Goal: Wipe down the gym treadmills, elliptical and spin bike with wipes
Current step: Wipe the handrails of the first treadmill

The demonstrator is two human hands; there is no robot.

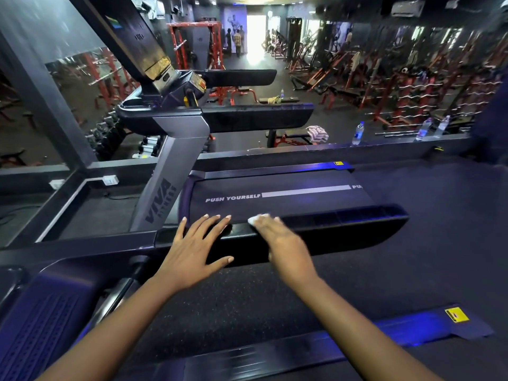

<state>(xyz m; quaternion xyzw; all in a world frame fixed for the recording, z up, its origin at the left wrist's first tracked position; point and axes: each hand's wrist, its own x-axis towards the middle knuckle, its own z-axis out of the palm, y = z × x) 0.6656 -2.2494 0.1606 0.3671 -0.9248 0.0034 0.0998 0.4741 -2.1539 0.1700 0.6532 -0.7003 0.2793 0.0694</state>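
On the near handrail [357, 224] of the treadmill [170, 171], a long black padded bar running across the middle of the view, both bare hands rest side by side towards the bar's left end. The left hand [196, 243] lies flat on top of the rail with its fingers straight and spread, the thumb stretched out along the rail's near edge; it holds nothing. Just to its right, apart from it, the right hand [280, 237] is smeared by motion blur. Its fingers look laid fairly straight over a white wipe [257, 219], pressing it down on the rail's top, far edge, with a corner of the wipe showing past the fingertips. Whether the thumb also pinches the wipe cannot be told through the blur.

Beyond the rail lies the dark running belt [288, 204], printed PUSH YOURSELF beside a pale stripe. The grey upright, lettered VIVA, rises at the belt's left end to the tilted console [137, 37], and the far handrail [258, 115] reaches out to the right from it. Past the treadmill, clear water bottles [358, 133] stand on a ledge, with a striped towel [317, 133] on a bench behind it.
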